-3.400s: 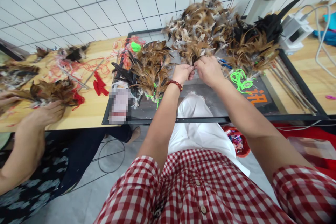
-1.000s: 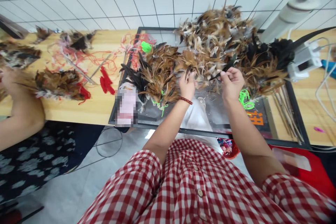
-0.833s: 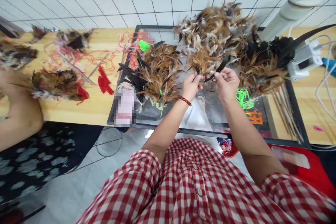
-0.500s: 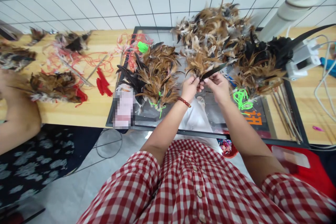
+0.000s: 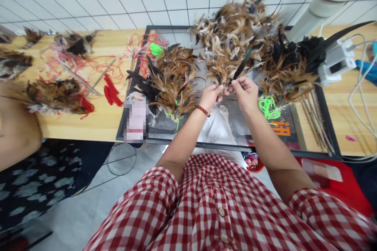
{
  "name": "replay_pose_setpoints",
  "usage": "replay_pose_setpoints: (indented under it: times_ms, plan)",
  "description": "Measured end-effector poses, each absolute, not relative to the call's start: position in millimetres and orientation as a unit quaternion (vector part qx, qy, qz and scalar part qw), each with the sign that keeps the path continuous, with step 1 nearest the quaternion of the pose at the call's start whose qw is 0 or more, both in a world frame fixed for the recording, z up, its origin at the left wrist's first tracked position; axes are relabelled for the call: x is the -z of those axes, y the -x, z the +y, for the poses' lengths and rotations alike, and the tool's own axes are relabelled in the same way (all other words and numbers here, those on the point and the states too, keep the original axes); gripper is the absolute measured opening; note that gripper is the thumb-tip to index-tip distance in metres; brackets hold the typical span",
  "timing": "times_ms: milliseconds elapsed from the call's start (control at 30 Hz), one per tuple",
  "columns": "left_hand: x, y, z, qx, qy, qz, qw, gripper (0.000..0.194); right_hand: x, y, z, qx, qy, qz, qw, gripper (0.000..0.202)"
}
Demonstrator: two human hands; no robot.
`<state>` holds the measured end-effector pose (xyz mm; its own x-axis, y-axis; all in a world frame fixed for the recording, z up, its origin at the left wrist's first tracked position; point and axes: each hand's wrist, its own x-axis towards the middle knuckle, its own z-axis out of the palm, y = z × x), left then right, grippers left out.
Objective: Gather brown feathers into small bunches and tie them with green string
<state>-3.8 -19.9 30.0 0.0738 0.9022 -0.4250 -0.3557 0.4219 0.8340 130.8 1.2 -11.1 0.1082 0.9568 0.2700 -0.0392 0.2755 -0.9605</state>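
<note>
My left hand (image 5: 211, 97), with a red bead bracelet on its wrist, is closed with its fingertips pinched at the base of a bunch of brown feathers (image 5: 219, 73). My right hand (image 5: 246, 92) pinches the lower end of a long black feather (image 5: 244, 60), which stands up and leans right. The fingertips of both hands almost meet over the glass-topped board. Beyond them rises a large heap of brown and white feathers (image 5: 232, 23). The quill ends between my fingers are too small to make out.
Tied brown feather bundles (image 5: 176, 78) lie left of my hands. At right are green cord (image 5: 269, 108), thin sticks (image 5: 316, 121), black feathers (image 5: 294, 53), a white bottle (image 5: 318, 11) and a white charger (image 5: 338, 62). Another person's arm (image 5: 20, 121) rests at far left near red yarn (image 5: 112, 91).
The black feather has swung from lying low toward the right to standing nearly upright. My right hand has turned with it. The whole view has shifted slightly.
</note>
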Motion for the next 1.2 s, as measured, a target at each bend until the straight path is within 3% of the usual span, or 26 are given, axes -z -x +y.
replay_pose_setpoints:
  times_ms: [300,400,567,700,833,1033,1100,1200]
  plan:
    - [-27,10,-19,-0.403,-0.374,0.497,0.671,0.041,10,-133,-7,-0.253,0.468,-0.63,0.566,0.028]
    - [-24,12,-17,-0.393,-0.425,0.499,0.645,0.04,9,-134,-4,-0.297,0.454,-0.615,0.572,0.034]
    - [-15,15,-16,-0.488,-0.484,0.462,0.561,0.031,11,-138,4,-0.353,0.457,-0.529,0.622,0.051]
    - [-3,18,-14,-0.532,-0.491,0.449,0.524,0.026,14,-137,6,-0.393,0.456,-0.546,0.583,0.059]
    - [-1,16,-12,-0.553,-0.435,0.441,0.557,0.029,16,-134,3,-0.425,0.438,-0.579,0.54,0.057]
    - [-23,16,-9,-0.613,-0.237,0.475,0.585,0.021,3,-164,6,-0.228,0.483,-0.674,0.512,0.025]
    - [-27,19,-7,-0.624,-0.202,0.486,0.578,0.022,-1,-173,6,-0.172,0.479,-0.723,0.467,0.016]
    - [-27,21,-5,-0.626,-0.184,0.492,0.576,0.02,-1,-173,3,-0.147,0.452,-0.803,0.36,0.018]
